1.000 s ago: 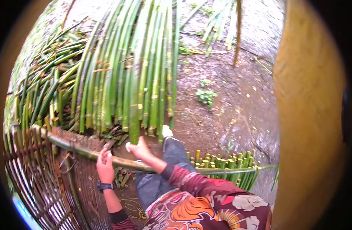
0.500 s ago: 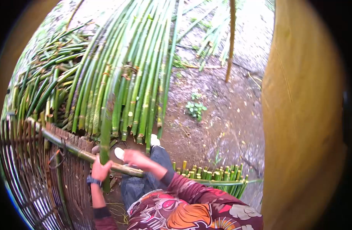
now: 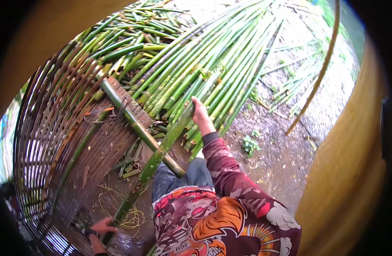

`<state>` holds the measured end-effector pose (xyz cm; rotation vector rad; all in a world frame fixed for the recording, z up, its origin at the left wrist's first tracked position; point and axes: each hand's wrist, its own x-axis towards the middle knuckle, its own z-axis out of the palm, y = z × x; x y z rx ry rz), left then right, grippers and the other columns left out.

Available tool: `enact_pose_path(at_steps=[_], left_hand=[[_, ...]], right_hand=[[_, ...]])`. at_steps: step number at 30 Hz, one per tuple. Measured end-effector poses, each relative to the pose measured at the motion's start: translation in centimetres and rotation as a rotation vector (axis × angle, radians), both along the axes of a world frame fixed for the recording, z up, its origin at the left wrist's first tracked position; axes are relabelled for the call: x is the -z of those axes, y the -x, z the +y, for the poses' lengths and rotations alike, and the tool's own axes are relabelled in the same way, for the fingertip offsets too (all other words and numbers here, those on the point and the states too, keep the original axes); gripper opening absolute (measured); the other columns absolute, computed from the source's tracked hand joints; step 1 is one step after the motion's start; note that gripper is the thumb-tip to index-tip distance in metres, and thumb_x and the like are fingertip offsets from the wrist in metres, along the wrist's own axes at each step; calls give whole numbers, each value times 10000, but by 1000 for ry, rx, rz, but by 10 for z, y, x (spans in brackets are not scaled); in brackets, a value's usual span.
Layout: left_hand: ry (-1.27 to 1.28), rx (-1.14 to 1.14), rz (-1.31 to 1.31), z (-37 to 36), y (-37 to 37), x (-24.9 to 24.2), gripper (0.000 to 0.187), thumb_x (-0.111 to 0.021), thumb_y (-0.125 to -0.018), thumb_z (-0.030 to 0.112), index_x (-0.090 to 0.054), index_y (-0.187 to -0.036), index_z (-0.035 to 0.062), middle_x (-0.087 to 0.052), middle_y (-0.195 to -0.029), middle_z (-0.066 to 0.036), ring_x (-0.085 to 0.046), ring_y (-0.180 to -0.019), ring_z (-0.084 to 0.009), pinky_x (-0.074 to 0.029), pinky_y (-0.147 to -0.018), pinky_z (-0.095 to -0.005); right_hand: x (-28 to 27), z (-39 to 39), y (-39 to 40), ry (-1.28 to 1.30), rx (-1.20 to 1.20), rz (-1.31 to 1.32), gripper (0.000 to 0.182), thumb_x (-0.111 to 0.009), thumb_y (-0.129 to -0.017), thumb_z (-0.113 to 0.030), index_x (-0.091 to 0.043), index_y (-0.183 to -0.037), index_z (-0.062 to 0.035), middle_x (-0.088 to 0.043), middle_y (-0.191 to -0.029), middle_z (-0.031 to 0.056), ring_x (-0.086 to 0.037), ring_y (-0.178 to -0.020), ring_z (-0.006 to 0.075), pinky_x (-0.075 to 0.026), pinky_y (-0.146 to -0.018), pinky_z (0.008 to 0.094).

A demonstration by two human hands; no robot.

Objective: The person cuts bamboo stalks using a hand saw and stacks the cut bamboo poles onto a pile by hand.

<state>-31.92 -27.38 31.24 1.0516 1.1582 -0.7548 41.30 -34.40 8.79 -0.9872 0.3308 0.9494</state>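
Observation:
A thick green bamboo pole (image 3: 151,165) slants up and to the right in front of my body. It crosses over a horizontal bamboo rail (image 3: 127,114) near my thighs. My right hand (image 3: 200,114) is closed around the pole's upper stretch, just before the laid-out bamboo poles (image 3: 179,87). Low on the left, my left hand (image 3: 103,226), with a dark watch at the wrist, grips the pole's lower part; its fingers are partly hidden there.
A slatted bamboo panel (image 3: 76,115) stands at the left, with an orange-handled dark loop (image 3: 106,114) on it. Cut bamboo pieces (image 3: 132,32) are heaped behind. Yellow cord (image 3: 134,218) lies on the ground. A thin upright pole (image 3: 320,77) and a broad tan post (image 3: 337,170) stand right.
The pole has tilted from near upright to a slant. My left hand has slid down to its lower part, and my right hand has taken hold higher up. The view has turned left.

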Motion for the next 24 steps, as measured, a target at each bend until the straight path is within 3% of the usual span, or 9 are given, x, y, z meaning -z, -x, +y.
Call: enact_pose_path(at_steps=[3,5,7,8,14,17,20,22,24], left_hand=[[-980,490,-75,44,-139,-29,799,-816,-793,388,-501,-1421,7,-645,-1265,-211,-612,-1172,-378,-474,-1032,-465],[-1295,318,-435,54,-281,-17,753,-790,-818,414,-539,-1402,10,-659,-1228,-217,-625,-1140,-397,-489,-1003,-477],[-924,180,-487,50,-416,-41,663,-707,-920,418,-542,-1396,-13,-615,-1331,-246,-564,-1269,-392,-439,-1087,-458],[-1180,158,-812,36,-463,42,738,-703,-919,455,-484,-1455,-2,-544,-1434,-234,-501,-1355,-362,-403,-1127,-448],[-1489,480,-320,27,-614,139,552,-539,-975,328,-505,-1436,27,-604,-1284,-216,-575,-1158,-374,-435,-955,-536],[-1501,526,-166,61,-639,183,471,-441,-1009,252,-518,-1425,44,-640,-1194,-206,-619,-1040,-381,-454,-852,-588],[-1259,512,-182,111,-594,186,334,-554,-951,230,-607,-1226,47,-705,-1121,-130,-705,-944,-270,-540,-781,-497],[-1111,571,-190,140,-522,131,308,-619,-899,204,-615,-1178,75,-719,-1092,-123,-725,-902,-242,-584,-732,-438],[-1104,597,-172,149,-449,114,394,-693,-805,189,-594,-1172,88,-718,-1066,-116,-728,-910,-273,-575,-775,-449]], right_hand=[[21,20,71,314,-68,-83,300,-698,-949,-234,-593,-1113,-5,-655,-829,75,-638,-689,207,-537,-627,390],[-7,30,140,264,-55,17,303,-712,-940,-213,-595,-1121,0,-656,-828,84,-641,-695,217,-534,-617,382],[-3,31,200,341,-214,5,293,-691,-981,-322,-640,-1022,-36,-646,-836,75,-621,-722,191,-525,-653,381],[-10,30,226,359,-288,1,303,-687,-985,-331,-634,-1035,-37,-644,-866,69,-619,-752,186,-524,-667,379],[-174,61,358,280,-551,206,366,-663,-1007,-386,-598,-1115,-42,-632,-1048,33,-608,-931,157,-517,-750,368],[-187,68,380,107,-657,139,380,-663,-1007,-376,-573,-1187,-54,-620,-1121,23,-615,-985,179,-525,-805,401],[-108,59,338,-281,-1121,154,377,-667,-1006,-283,-568,-1287,-52,-612,-1194,87,-624,-1071,267,-529,-915,438],[-54,52,255,-498,-1274,-913,354,-663,-964,-239,-625,-1260,-48,-615,-1309,147,-619,-1162,319,-498,-982,402],[-25,53,149,263,-1331,-587,340,-579,-1001,-236,-615,-1271,-32,-630,-1303,175,-611,-1187,314,-498,-1037,406]])
